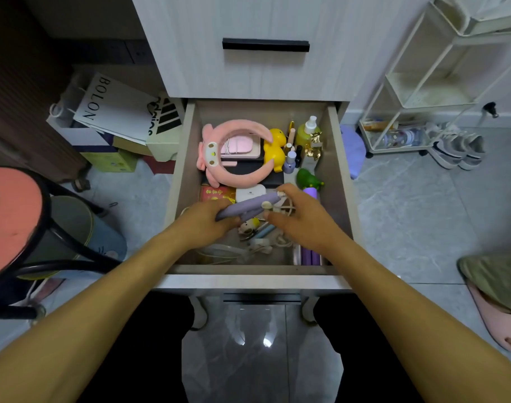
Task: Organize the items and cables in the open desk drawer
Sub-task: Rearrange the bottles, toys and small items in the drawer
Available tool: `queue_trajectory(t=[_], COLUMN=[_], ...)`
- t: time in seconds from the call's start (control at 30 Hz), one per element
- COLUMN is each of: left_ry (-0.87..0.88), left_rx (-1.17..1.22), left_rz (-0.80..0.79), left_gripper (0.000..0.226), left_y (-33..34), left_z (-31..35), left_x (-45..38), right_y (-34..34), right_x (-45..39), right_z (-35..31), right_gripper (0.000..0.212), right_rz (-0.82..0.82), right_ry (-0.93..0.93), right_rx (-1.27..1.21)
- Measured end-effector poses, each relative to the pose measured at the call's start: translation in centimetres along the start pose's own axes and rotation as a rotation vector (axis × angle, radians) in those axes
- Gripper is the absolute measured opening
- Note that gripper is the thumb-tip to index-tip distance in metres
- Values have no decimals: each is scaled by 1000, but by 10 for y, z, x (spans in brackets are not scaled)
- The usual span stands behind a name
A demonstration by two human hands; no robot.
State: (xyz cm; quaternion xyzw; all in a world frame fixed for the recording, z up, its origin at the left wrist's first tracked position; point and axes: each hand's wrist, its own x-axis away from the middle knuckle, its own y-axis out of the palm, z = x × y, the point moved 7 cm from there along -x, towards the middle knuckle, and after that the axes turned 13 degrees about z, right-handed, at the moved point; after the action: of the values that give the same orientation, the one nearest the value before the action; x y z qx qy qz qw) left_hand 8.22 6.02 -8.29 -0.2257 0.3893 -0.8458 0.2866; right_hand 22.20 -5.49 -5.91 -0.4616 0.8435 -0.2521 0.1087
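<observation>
Grey tile floor surrounds a pale cabinet whose open drawer (pixel 187 158) is pulled toward the person. Both hands work in the crowded near half. Left hand (pixel 203 222) grips the lower end of a lilac handheld device (pixel 248 205); right hand (pixel 298 219) pinches a coiled pale cable (pixel 286 206) at its upper end. Loose white cables (pixel 260 245) lie beneath, near the front wall. Pink plush headband (pixel 237 154), yellow duck (pixel 274 149) and bottles (pixel 306 132) fill the far half. Bare drawer floor is scarce.
</observation>
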Motion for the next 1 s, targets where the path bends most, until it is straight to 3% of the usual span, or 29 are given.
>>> queue_trajectory(t=[0.2, 0.37, 0.5, 0.73, 0.87, 1.0], left_ry=[-114, -142, -102, -158, -181, -209], left_rx=[297, 415, 350, -85, -222, -259], left_rz=[-86, -137, -196, -355, -459, -526], left_gripper=[19, 23, 25, 21, 25, 24], left_y=[13, 30, 29, 36, 54, 72], left_z=[21, 46, 46, -2, -7, -4], left_x=[2, 6, 6, -2, -1, -4], right_y=[-28, -13, -17, -45, -25, -6], right_x=[3, 8, 8, -20, -35, -39], right_z=[14, 28, 36, 6, 12, 31], right_gripper=[42, 75, 70, 69, 72, 63], right_rz=[439, 524, 582, 462, 107, -25], right_ry=[358, 609, 590, 211, 155, 152], right_rx=[-459, -584, -522, -105, 286, 447])
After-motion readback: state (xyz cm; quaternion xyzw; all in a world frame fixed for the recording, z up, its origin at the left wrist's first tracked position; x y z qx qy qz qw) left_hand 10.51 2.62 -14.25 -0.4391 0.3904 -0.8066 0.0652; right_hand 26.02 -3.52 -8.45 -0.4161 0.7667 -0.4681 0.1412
